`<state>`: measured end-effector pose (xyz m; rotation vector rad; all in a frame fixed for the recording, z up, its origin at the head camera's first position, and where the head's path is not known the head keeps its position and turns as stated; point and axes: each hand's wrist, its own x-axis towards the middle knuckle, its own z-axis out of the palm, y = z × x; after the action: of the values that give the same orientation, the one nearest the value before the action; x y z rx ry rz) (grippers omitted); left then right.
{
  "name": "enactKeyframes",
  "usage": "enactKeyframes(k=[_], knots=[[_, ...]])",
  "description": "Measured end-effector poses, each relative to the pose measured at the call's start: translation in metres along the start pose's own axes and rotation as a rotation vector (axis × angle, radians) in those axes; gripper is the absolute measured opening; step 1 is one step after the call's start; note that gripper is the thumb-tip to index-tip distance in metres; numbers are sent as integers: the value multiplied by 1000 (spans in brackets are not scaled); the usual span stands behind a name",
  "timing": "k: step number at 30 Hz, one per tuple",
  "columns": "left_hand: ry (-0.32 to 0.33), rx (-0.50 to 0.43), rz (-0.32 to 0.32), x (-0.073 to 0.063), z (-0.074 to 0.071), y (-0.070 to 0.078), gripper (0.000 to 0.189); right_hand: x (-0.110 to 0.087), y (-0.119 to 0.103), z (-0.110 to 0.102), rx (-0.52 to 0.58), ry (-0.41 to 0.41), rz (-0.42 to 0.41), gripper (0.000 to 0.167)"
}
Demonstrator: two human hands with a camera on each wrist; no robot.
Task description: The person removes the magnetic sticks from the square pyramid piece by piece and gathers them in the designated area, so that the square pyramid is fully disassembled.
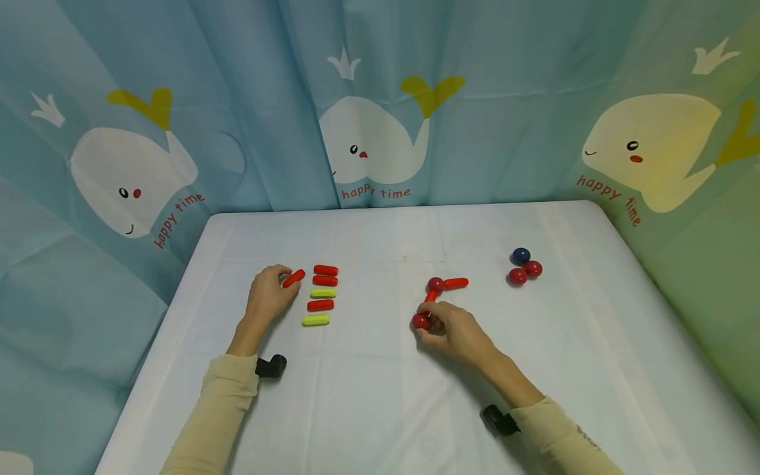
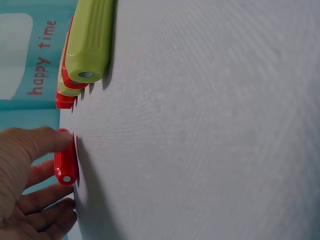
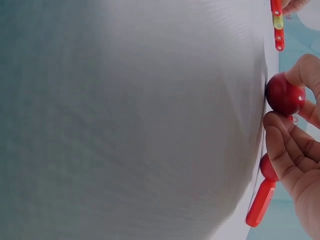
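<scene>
My left hand point(image 1: 270, 293) pinches a red rod point(image 1: 293, 278) between thumb and fingers, close over the table at the left. In the left wrist view the red rod point(image 2: 66, 157) shows a small silvery spot in its end. My right hand point(image 1: 456, 332) holds a dark red ball point(image 1: 420, 321) by thumb and fingertips. From that ball a red rod point(image 1: 431, 296) leads up to a second red ball point(image 1: 436, 285), and another red rod point(image 1: 456, 283) points right from there. The fingers partly hide the joining rod. In the right wrist view the gripped ball point(image 3: 285, 94) sits low near the cloth.
Right of the left hand lies a column of red rods point(image 1: 320, 305) and yellow-green rods point(image 1: 316, 320). A dark blue ball point(image 1: 520, 256) and two red balls point(image 1: 518, 276) cluster at the back right. A whale-print curtain point(image 1: 505, 152) hangs behind the white-covered table point(image 1: 368, 409).
</scene>
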<state>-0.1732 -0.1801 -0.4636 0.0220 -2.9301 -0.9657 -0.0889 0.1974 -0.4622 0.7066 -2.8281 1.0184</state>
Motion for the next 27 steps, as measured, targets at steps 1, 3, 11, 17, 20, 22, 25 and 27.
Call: enactKeyframes(k=[1, 3, 11, 17, 20, 22, 25, 27], knots=[[3, -3, -4, -1, 0, 0, 39, 0, 0, 0, 1, 0, 0, 33], [18, -10, -12, -2, -1, 1, 41, 0, -1, 1, -1, 1, 1, 33], [135, -134, 113, -18, 0, 24, 36, 0, -3, 3, -16, -6, 3, 36], [107, -150, 353, -36, 11, 55, 28, -1, -3, 2, 5, -14, -18, 36], [58, -147, 445, -46, 22, 70, 27, -2, -3, 2, 22, -11, -33, 37], [17, -131, 498, -52, 30, 79, 27, -2, -2, 2, 27, -10, -45, 37], [-62, -100, 568, -58, 41, 90, 28, -3, -2, 2, 29, -12, -65, 37], [-112, -73, 609, -59, 48, 96, 30, -4, -1, 2, 24, -19, -80, 37]])
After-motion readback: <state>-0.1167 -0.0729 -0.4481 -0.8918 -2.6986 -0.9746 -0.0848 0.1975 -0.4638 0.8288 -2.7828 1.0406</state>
